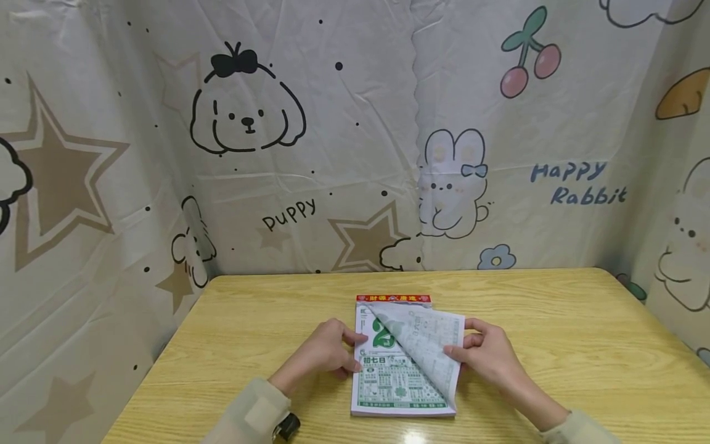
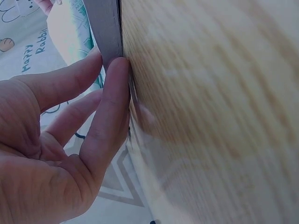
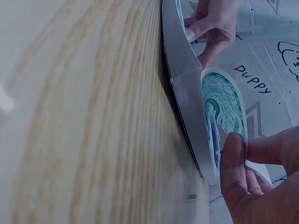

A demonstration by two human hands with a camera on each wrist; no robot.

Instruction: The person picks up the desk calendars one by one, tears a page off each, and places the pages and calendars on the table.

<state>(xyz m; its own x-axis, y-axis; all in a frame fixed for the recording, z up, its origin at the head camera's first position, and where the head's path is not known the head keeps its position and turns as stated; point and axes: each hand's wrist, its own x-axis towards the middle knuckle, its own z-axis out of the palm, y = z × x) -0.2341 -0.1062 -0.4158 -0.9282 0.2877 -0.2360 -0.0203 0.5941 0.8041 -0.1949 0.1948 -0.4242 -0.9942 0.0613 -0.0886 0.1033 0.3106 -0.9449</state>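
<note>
Paper sits low in the middle of my head view: one thick calendar pad [image 1: 388, 383], lying on one yellow wood-grain table [image 1: 249, 314], between two hands. I count one red strip [image 1: 394, 299] with yellow characters across its far end. Its open page is white with green print, a large green numeral [image 1: 383, 334] near the top and a dense framed block of small text below. From the wrist views I make out the pad's plain, pale sides.

One turned-up leaf [image 1: 424, 339] folds diagonally over the right half, its pale back showing faint print; whether it is a single sheet, I cannot tell. The right wrist view gives me its rounded curl, green on the inner face. The right hand [image 1: 490, 354] is narrow, pinching that leaf's right edge between thumb and fingers. The left hand [image 1: 327, 350] is bent at the pad's left edge, which it grips with its fingertips.

I see two pale sleeves [image 1: 252, 410], with one black object [image 1: 288, 425] beside the left cuff. Behind the table hangs a printed curtain [image 1: 360, 37]: I count one puppy head [image 1: 248, 123] with a black bow and two pink cherries [image 1: 514, 82].
</note>
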